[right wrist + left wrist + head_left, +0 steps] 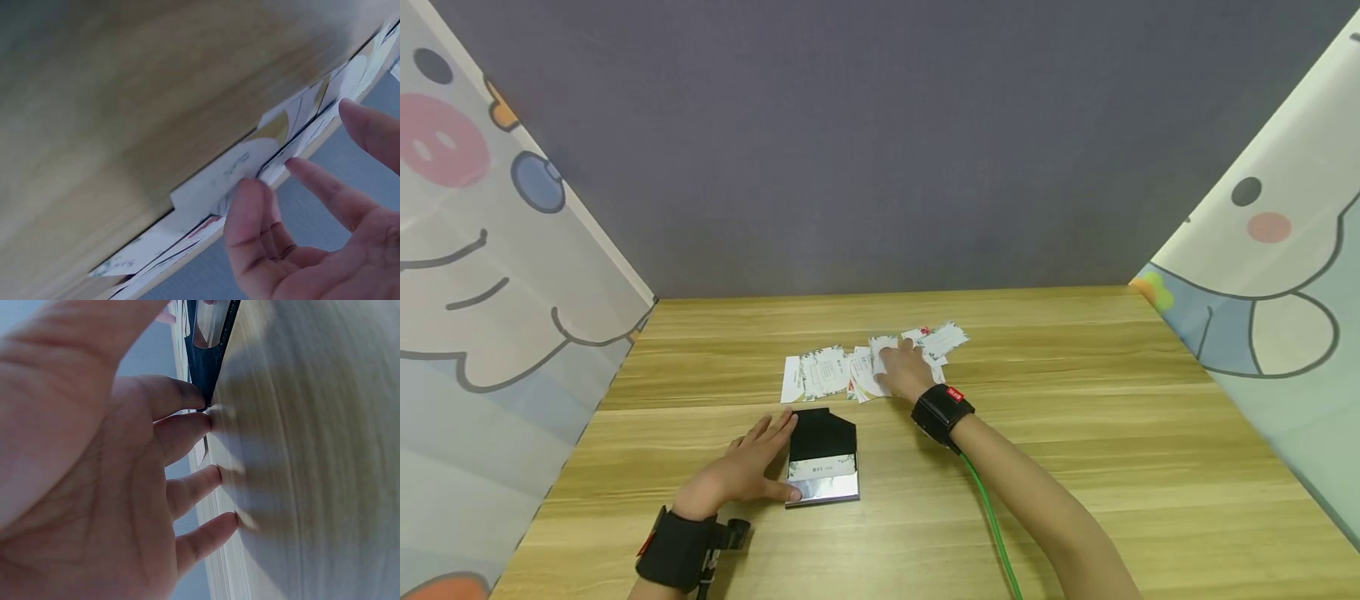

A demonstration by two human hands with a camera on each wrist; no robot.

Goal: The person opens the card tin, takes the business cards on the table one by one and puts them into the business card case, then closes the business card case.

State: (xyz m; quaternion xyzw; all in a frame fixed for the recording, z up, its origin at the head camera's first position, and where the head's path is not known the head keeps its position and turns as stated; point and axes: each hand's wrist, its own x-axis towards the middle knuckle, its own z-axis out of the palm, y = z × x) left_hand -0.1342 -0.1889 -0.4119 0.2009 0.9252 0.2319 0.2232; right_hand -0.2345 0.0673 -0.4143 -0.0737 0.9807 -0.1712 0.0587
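Observation:
An open business card case (823, 435) lies on the table, with a black lid flap and a silver front pocket that has white cards (822, 468) in it. My left hand (741, 467) rests along its left side, thumb on the silver front and forefinger at the lid's corner. In the left wrist view its other fingers (203, 540) are spread, tips on the wood. Beyond the case, loose printed cards (825, 372) lie overlapped in a row. My right hand (906, 371) reaches over this row, and its fingertips touch the cards (234, 169).
More cards (945, 339) fan out at the row's right end, past the right hand. A grey panel (895, 150) stands along the table's back edge, with cartoon-printed walls on both sides. A green cable (992, 521) runs from the right wristband across the wooden table (1150, 467).

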